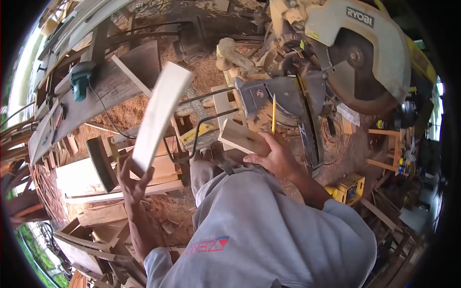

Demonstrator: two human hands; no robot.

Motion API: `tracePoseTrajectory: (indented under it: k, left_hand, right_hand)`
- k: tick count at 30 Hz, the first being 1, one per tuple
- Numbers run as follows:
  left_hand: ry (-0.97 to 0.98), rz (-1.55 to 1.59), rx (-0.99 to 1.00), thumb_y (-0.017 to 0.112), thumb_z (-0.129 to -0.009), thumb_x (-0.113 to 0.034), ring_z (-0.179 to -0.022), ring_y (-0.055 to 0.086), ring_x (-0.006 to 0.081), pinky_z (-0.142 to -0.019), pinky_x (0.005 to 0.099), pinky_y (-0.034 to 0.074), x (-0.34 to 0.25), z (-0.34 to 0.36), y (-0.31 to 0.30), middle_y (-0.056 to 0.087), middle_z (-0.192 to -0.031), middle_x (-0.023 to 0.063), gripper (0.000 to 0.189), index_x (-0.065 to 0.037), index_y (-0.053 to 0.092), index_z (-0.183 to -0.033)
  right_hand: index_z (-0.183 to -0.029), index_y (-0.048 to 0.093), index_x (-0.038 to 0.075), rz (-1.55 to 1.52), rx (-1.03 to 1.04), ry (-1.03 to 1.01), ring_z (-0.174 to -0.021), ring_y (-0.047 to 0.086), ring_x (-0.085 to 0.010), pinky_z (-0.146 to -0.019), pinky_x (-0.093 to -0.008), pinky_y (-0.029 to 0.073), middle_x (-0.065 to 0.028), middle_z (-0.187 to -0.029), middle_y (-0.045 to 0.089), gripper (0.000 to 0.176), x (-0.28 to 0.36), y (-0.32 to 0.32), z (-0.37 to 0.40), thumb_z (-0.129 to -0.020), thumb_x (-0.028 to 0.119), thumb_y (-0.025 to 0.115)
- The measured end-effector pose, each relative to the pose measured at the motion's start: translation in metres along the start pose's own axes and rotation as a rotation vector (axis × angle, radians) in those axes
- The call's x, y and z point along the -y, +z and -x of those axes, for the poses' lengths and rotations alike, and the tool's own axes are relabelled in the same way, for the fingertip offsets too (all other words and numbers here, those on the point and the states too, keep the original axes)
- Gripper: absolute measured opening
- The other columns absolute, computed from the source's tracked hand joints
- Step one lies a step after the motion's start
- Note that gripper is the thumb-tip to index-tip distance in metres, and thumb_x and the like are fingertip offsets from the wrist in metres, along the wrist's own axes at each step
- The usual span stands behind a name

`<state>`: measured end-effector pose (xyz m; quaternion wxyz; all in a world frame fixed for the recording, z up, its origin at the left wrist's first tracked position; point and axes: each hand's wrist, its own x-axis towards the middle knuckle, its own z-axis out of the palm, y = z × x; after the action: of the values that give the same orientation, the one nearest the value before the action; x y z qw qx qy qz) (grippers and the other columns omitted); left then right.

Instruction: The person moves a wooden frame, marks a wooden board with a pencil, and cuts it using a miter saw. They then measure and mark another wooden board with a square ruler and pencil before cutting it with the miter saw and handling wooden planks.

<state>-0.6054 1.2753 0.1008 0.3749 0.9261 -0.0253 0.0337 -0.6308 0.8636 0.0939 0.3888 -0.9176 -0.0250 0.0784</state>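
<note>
My left hand (134,180) is closed round the lower end of a long pale wooden board (162,113), which is tilted up and away from me. In my right hand (278,157) is a short wooden block (242,137), gripped at its right end between fingers and thumb. A yellow pencil (273,114) stands upright just beyond the right hand. Past the block lies the grey table of a miter saw (261,93), and its large round blade (355,60) is at the upper right.
A green power tool (80,80) with a cord rests on a dark plank (115,79) at the left. Wood offcuts (103,214) are piled at the lower left. A yellow case (346,188) sits at the right. Black metal bars (213,116) stick out from the saw.
</note>
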Motion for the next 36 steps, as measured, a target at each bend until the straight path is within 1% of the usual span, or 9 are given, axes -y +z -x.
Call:
tracePoseTrajectory:
  k: [4, 7, 10, 11, 14, 17, 23, 33, 36]
  left_hand:
    - [0.184, -0.029, 0.103, 0.082, -0.062, -0.013, -0.092, 0.058, 0.0314, -0.080, 0.0417, 0.048, -0.009, 0.000, 0.029, 0.057, -0.099, 0.0142, 0.051, -0.001, 0.065, -0.109]
    - [0.323, -0.030, 0.225, 0.079, -0.064, -0.014, -0.091, 0.056, 0.0330, -0.085, 0.0433, 0.045, 0.000, -0.020, 0.061, 0.059, -0.098, 0.0115, 0.042, -0.004, 0.067, -0.103]
    - [0.383, -0.017, 0.294, 0.081, -0.063, -0.013, -0.092, 0.058, 0.0322, -0.083, 0.0417, 0.047, 0.017, -0.042, 0.062, 0.060, -0.101, 0.0134, 0.047, -0.003, 0.067, -0.106]
    - [0.477, -0.163, 0.269, 0.081, -0.064, -0.017, -0.093, 0.057, 0.0325, -0.084, 0.0426, 0.047, 0.016, -0.049, 0.058, 0.060, -0.102, 0.0141, 0.049, -0.003, 0.066, -0.108]
    - [0.400, -0.105, 0.312, 0.081, -0.066, -0.009, -0.099, 0.059, 0.0329, -0.086, 0.0407, 0.048, 0.010, -0.066, 0.052, 0.059, -0.108, 0.0155, 0.057, -0.002, 0.063, -0.119]
    - [0.298, -0.033, 0.320, 0.082, -0.069, -0.010, -0.098, 0.060, 0.0328, -0.086, 0.0423, 0.050, -0.001, -0.070, 0.050, 0.060, -0.104, 0.0136, 0.049, -0.005, 0.065, -0.115]
    - [0.286, -0.035, 0.279, 0.083, -0.072, -0.014, -0.095, 0.060, 0.0328, -0.084, 0.0412, 0.051, 0.001, -0.064, 0.055, 0.060, -0.103, 0.0135, 0.049, -0.004, 0.064, -0.116]
    - [0.254, 0.034, 0.292, 0.080, -0.071, -0.013, -0.106, 0.055, 0.0359, -0.093, 0.0432, 0.046, 0.022, -0.060, 0.061, 0.056, -0.114, 0.0168, 0.054, -0.006, 0.060, -0.120]
    - [0.326, -0.170, -0.098, 0.079, -0.072, -0.010, -0.113, 0.050, 0.0403, -0.099, 0.0482, 0.042, 0.010, -0.040, 0.076, 0.049, -0.122, 0.0216, 0.073, -0.008, 0.044, -0.136]
  right_hand:
    - [-0.121, 0.057, 0.003, 0.385, -0.127, -0.281, -0.097, 0.060, -0.0389, -0.084, -0.0447, 0.051, -0.0217, -0.104, 0.060, 0.077, -0.019, -0.023, -0.010, -0.066, 0.051, 0.084]
    - [-0.118, 0.059, 0.005, 0.453, -0.054, -0.389, -0.098, 0.059, -0.0362, -0.088, -0.0442, 0.049, -0.0180, -0.102, 0.060, 0.073, -0.039, -0.051, -0.013, -0.064, 0.045, 0.086]
    - [-0.119, 0.060, 0.005, 0.475, -0.032, -0.530, -0.102, 0.056, -0.0353, -0.093, -0.0438, 0.046, -0.0157, -0.104, 0.059, 0.072, -0.058, -0.064, -0.013, -0.062, 0.038, 0.088]
    - [-0.119, 0.059, 0.005, 0.459, -0.024, -0.539, -0.103, 0.056, -0.0354, -0.094, -0.0442, 0.045, -0.0158, -0.106, 0.059, 0.072, -0.063, -0.066, -0.016, -0.062, 0.037, 0.088]
    - [-0.120, 0.059, 0.004, 0.495, 0.000, -0.569, -0.106, 0.055, -0.0350, -0.096, -0.0446, 0.044, -0.0150, -0.111, 0.059, 0.071, -0.057, -0.062, -0.036, -0.063, 0.035, 0.088]
    - [-0.122, 0.058, 0.005, 0.422, -0.057, -0.702, -0.108, 0.054, -0.0353, -0.098, -0.0440, 0.043, -0.0136, -0.115, 0.059, 0.071, -0.038, -0.038, -0.070, -0.065, 0.037, 0.086]
    - [-0.126, 0.055, 0.007, 0.371, 0.003, -0.672, -0.116, 0.053, -0.0370, -0.101, -0.0442, 0.042, -0.0177, -0.118, 0.059, 0.073, -0.007, 0.029, -0.129, -0.069, 0.042, 0.083]
    - [-0.118, 0.055, 0.004, 0.461, 0.276, -0.566, -0.106, 0.059, -0.0353, -0.095, -0.0440, 0.045, -0.0191, -0.109, 0.062, 0.059, 0.003, 0.027, -0.166, -0.071, 0.029, 0.080]
    - [-0.114, 0.056, 0.002, 0.503, 0.320, -0.516, -0.099, 0.061, -0.0358, -0.090, -0.0444, 0.048, -0.0196, -0.104, 0.063, 0.059, 0.003, 0.031, -0.166, -0.069, 0.032, 0.079]
